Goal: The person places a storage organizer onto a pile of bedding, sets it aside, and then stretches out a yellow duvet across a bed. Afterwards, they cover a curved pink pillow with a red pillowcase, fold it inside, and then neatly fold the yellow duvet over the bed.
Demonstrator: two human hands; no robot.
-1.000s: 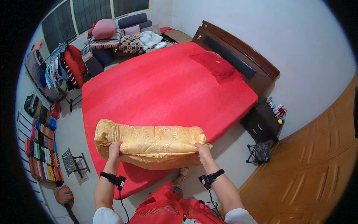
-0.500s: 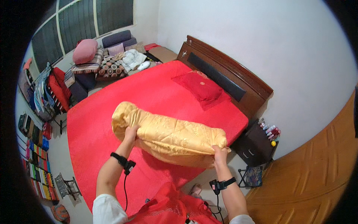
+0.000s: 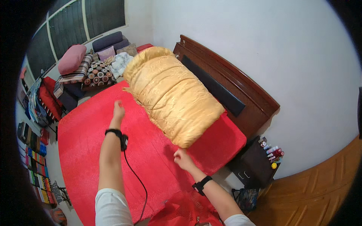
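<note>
A shiny golden-yellow quilt (image 3: 171, 96) bulges over the far right part of the red-covered bed (image 3: 109, 162), by the headboard. I cannot tell whether all of it rests on the bed. My left hand (image 3: 119, 110) is above the bed, apart from the quilt's left edge, its fingers loosely bent with nothing in them. Just below the quilt's near corner is my right hand (image 3: 183, 159). Its thumb and forefinger look apart, and no cloth shows between them. The red pillow by the headboard is hidden behind the quilt.
Beyond the bed rises a brown wooden headboard (image 3: 260, 94). A dark nightstand (image 3: 249, 169) with bottles stands at the right, near a folding stool (image 3: 247, 197). Cushions, a pink roll (image 3: 72, 59) and hanging clothes (image 3: 49, 98) line the left side.
The quilt has left my hands and moved away toward the headboard, wider than before and now covering the pillow from view. My left hand rose slightly; my right hand shifted left.
</note>
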